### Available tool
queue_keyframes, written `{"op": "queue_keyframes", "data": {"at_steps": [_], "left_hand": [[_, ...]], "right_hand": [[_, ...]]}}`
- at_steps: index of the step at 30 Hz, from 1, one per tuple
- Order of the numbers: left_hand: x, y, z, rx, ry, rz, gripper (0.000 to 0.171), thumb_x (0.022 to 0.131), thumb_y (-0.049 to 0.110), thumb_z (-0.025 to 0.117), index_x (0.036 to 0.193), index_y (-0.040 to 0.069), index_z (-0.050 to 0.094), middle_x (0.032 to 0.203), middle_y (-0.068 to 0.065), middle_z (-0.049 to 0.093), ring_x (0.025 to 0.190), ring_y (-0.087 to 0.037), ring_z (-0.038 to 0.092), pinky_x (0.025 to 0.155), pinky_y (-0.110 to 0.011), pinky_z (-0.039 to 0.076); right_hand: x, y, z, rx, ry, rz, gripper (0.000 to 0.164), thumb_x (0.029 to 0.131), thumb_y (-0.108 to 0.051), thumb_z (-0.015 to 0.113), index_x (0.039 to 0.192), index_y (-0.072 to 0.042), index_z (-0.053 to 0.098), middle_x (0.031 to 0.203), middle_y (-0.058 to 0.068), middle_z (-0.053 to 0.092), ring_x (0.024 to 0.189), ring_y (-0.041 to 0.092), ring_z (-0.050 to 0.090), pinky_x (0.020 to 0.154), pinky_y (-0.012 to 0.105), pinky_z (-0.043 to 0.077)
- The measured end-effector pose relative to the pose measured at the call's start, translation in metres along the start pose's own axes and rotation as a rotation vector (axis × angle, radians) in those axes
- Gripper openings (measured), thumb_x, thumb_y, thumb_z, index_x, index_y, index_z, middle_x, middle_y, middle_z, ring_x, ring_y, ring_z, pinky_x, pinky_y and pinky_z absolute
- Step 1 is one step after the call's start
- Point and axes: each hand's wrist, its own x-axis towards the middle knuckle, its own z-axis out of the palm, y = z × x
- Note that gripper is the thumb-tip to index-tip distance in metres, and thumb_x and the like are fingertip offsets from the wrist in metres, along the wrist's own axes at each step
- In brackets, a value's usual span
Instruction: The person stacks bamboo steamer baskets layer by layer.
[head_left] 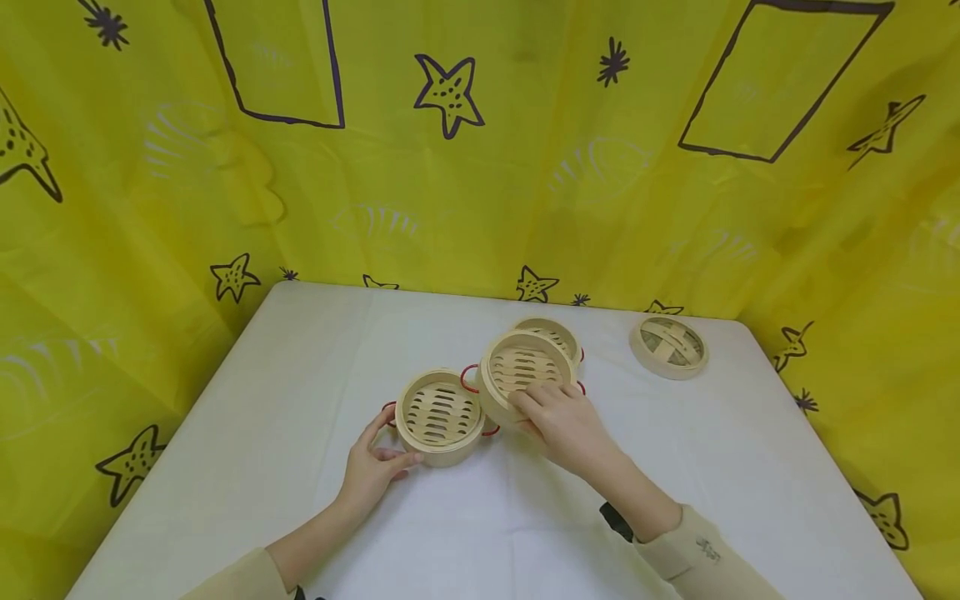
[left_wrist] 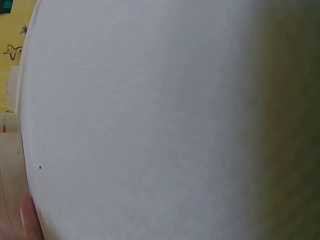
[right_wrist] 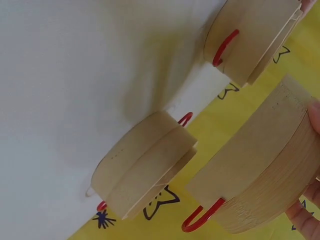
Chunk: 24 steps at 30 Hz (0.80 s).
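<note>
A round bamboo steamer basket with a slatted base and red side handles stands on the table, and my left hand holds its near left side with thumb and fingers. In my right hand is a second steamer basket, gripped by its near rim and raised off the table, as the right wrist view shows. Behind it a third basket rests on the table, partly covered in the head view. The left wrist view catches only a fingertip against a basket wall.
A woven bamboo lid lies at the back right of the table. White cloth covers the tabletop. Yellow curtains with drawn stars hang behind it and on both sides.
</note>
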Motion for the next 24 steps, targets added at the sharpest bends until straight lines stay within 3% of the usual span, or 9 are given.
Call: {"op": "queue_keyframes", "data": {"at_steps": [5, 24], "left_hand": [[-0.001, -0.001, 0.001, 0.005, 0.004, 0.029, 0.08, 0.068, -0.002, 0.077, 0.137, 0.012, 0.039, 0.139, -0.008, 0.039, 0.059, -0.006, 0.058, 0.055, -0.023, 0.054], [0.0, -0.002, -0.001, 0.001, -0.008, 0.019, 0.079, 0.069, -0.002, 0.077, 0.137, 0.015, 0.04, 0.138, -0.005, 0.04, 0.061, -0.006, 0.059, 0.056, -0.024, 0.054]], "right_hand": [[0.006, -0.009, 0.002, 0.022, -0.021, -0.013, 0.032, 0.074, -0.02, 0.074, 0.102, -0.016, 0.06, 0.092, -0.001, 0.058, 0.09, 0.02, 0.056, 0.071, 0.033, 0.044], [0.036, -0.042, 0.014, 0.019, -0.036, -0.076, 0.037, 0.074, -0.021, 0.075, 0.107, -0.017, 0.06, 0.1, -0.002, 0.062, 0.097, 0.018, 0.058, 0.077, 0.032, 0.046]]}}
